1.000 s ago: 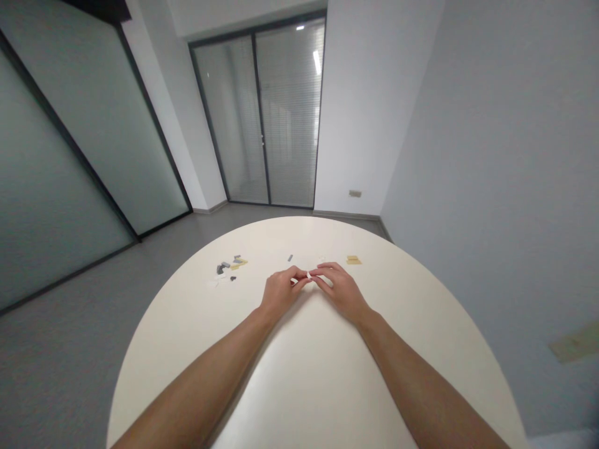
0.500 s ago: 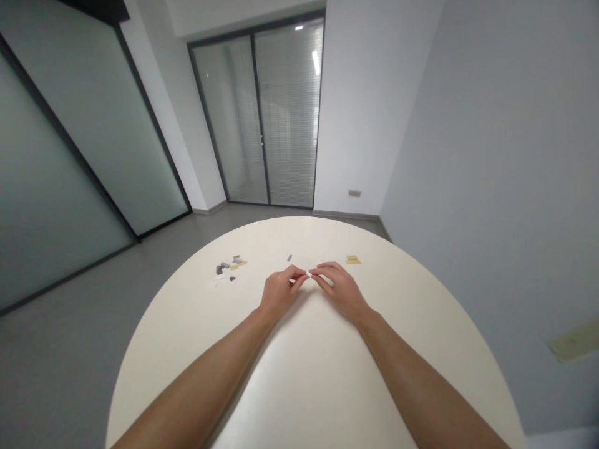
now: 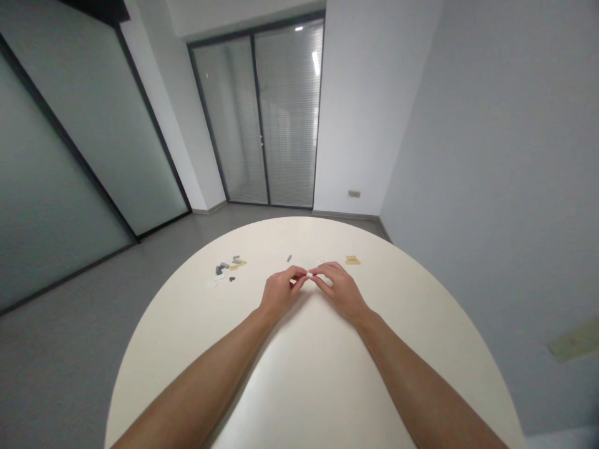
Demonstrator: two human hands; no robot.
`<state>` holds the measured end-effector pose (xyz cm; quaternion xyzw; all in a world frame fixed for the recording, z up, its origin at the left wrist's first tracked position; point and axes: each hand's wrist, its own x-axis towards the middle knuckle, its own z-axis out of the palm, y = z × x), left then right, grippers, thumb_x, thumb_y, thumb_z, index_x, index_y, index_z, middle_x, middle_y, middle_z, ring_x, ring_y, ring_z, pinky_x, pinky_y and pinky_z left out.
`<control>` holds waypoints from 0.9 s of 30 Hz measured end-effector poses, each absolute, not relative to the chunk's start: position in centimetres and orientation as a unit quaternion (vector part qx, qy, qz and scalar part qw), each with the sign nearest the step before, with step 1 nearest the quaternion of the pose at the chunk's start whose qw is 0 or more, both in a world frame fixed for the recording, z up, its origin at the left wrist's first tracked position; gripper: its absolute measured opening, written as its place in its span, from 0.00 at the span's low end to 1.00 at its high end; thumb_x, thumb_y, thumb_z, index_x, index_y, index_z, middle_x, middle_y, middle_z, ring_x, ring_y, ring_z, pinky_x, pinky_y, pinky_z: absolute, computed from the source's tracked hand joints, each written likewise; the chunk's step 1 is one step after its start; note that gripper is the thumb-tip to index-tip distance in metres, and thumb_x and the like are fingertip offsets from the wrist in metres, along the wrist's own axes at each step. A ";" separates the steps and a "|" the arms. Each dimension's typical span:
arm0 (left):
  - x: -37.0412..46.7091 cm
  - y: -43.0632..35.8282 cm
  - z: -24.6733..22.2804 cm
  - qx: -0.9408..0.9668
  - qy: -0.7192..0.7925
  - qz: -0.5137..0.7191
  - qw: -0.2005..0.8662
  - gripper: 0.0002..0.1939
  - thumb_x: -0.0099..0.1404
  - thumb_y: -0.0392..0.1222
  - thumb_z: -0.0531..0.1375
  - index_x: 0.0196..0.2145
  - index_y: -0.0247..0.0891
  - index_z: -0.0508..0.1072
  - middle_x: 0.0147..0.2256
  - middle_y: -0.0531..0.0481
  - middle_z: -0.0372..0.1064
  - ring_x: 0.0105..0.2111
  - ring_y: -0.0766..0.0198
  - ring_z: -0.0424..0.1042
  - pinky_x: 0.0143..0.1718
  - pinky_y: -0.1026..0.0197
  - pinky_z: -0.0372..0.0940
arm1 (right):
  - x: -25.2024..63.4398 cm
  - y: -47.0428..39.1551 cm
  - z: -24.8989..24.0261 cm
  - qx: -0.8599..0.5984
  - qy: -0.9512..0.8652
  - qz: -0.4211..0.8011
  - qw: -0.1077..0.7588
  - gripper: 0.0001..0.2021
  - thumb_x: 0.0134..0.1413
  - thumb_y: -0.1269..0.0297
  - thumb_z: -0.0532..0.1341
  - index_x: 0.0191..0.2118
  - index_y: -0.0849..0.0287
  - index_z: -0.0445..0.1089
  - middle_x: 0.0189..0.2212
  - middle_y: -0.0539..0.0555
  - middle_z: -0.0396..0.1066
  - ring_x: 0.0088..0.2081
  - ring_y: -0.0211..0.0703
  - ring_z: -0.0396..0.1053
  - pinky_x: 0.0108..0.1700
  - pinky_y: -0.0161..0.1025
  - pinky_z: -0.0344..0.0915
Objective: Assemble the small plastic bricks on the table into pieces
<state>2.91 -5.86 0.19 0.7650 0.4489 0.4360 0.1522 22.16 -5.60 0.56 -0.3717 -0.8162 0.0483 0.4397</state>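
Between the fingertips of both hands is a small white piece, too small to tell its exact kind. My left hand pinches it from the left, thumb and forefinger closed. From the other side my right hand grips it the same way. Just beyond the hands a small grey piece lies flat, and faint tiny white pieces lie near my right fingers. Two yellow strips rest to the right of my right hand.
A loose pile of grey, black and yellow pieces lies on the left of the round white table. A black piece and some white ones are beside it. Walls and glass doors stand beyond the table.
The white piece shows slightly more between the fingertips, seemingly turned a little. Both hands keep nearly the same place.
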 end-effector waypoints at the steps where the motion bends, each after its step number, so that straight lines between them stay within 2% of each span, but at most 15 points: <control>1: 2.9 -5.8 0.2 0.766 0.448 0.435 0.152 0.06 0.68 0.44 0.60 0.40 0.43 0.75 0.36 0.54 0.79 0.32 0.66 0.77 0.34 0.65 0.70 | 22.2 -5.6 0.5 -0.375 -0.813 0.050 0.442 0.08 0.65 0.61 0.60 0.45 0.52 0.74 0.40 0.53 0.77 0.46 0.47 0.70 0.50 0.47 0.68; 7: 3.0 -5.8 -0.1 0.768 0.445 0.434 0.153 0.06 0.68 0.43 0.59 0.40 0.43 0.75 0.36 0.54 0.79 0.32 0.67 0.77 0.35 0.66 0.70 | 22.2 -5.4 0.3 -0.388 -0.801 0.061 0.451 0.07 0.64 0.61 0.60 0.43 0.52 0.74 0.39 0.53 0.76 0.45 0.47 0.70 0.49 0.46 0.70; 19: 2.9 -5.7 -0.1 0.769 0.455 0.424 0.146 0.07 0.69 0.44 0.59 0.40 0.43 0.76 0.37 0.53 0.79 0.32 0.66 0.77 0.35 0.65 0.70 | 22.3 -5.4 0.4 -0.371 -0.809 0.051 0.452 0.10 0.64 0.61 0.60 0.47 0.49 0.76 0.40 0.53 0.77 0.46 0.47 0.71 0.50 0.47 0.70; 23: 3.0 -5.9 0.0 0.773 0.450 0.421 0.151 0.08 0.69 0.44 0.58 0.43 0.44 0.76 0.39 0.52 0.79 0.35 0.65 0.77 0.36 0.65 0.71 | 22.3 -5.4 0.4 -0.369 -0.816 0.049 0.442 0.11 0.65 0.60 0.59 0.49 0.49 0.76 0.40 0.54 0.78 0.46 0.47 0.71 0.49 0.48 0.71; 27: 3.0 -6.0 0.2 0.775 0.452 0.415 0.150 0.11 0.68 0.44 0.59 0.47 0.45 0.75 0.39 0.53 0.79 0.34 0.66 0.77 0.35 0.66 0.70 | 22.2 -5.6 0.4 -0.383 -0.809 0.063 0.441 0.12 0.65 0.61 0.59 0.51 0.49 0.74 0.43 0.54 0.76 0.48 0.46 0.71 0.51 0.48 0.70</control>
